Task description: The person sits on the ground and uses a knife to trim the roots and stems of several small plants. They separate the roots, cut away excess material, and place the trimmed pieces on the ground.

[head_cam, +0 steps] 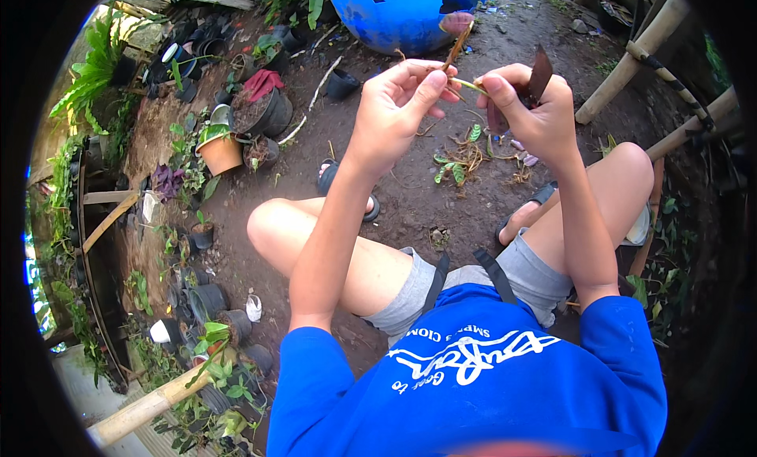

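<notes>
My left hand is raised before me, its thumb and fingers pinching a plant cutting with a brownish stem and a reddish leaf at its top. To its right, my right hand grips dark purple-red leaves, one pointing up and one hanging below the fingers. A pale green stem spans the gap between both hands. On the soil beneath them lies a loose pile of uprooted plants with striped green leaves and tangled brown roots.
A broken blue plastic drum stands ahead. At the left are black pots, an orange pot and more potted plants. A thin stick lies on the soil. Bamboo poles line the right; another crosses the lower left.
</notes>
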`<state>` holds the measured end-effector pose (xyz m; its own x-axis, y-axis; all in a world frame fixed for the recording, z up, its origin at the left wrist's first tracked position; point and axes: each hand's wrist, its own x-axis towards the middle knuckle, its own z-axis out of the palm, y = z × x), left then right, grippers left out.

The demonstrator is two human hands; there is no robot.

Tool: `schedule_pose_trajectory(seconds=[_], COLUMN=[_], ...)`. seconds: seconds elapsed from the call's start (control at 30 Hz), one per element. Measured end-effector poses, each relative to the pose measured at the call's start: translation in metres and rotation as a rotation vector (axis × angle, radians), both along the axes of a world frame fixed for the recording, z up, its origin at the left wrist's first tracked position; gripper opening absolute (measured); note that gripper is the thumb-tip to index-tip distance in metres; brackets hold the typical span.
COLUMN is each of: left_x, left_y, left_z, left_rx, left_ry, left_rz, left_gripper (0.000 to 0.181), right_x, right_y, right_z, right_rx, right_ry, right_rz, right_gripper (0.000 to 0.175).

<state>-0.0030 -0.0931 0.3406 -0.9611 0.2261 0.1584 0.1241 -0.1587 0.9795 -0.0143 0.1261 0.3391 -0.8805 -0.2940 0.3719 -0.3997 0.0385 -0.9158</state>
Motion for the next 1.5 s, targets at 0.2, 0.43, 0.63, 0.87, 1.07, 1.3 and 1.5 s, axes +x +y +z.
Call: schedule_pose_trajectory(seconds=[0.2, 0.43, 0.63, 0.87, 1.07, 1.3, 1.5], left_x=[-0.002, 0.003, 0.012, 0.017, 0.022, 0.022, 0.022], left_y=[-0.005, -0.004, 0.0, 0.0, 0.004, 0.006, 0.004], left_z=[-0.001, -0.001, 0.005, 0.009, 0.011, 0.01, 0.011], left_rx=[0.115, 0.262, 0.183, 0.186, 0.245, 0.231, 0.201], left_ry=[-0.071, -0.141, -0.098, -0.068, -0.01, -0.112, -0.113], left_rz=[-0.046, -0.142, -0.173, -0.233, -0.249, -0.122, -0.064], left_gripper=[0.035, 0.036, 0.044, 0.05, 0.054, 0.031, 0.026], right_x=[-0.009, -0.003, 0.014, 0.022, 0.026, 0.029, 0.034], right_y=[0.002, 0.002, -0.009, -0.019, -0.025, -0.038, -0.043], right_z=[-0.003, -0.003, 0.006, 0.007, 0.003, -0.007, -0.013], right_rx=[0.104, 0.048, -0.186, -0.439, -0.467, -0.393, -0.335], right_ry=[0.218, 0.056, -0.183, -0.427, -0.276, 0.005, 0.049], right_rz=[-0.148, -0.069, 0.079, 0.13, -0.051, -0.231, -0.294], right_gripper=[0.015, 0.026, 0.033, 0.031, 0.026, 0.023, 0.022])
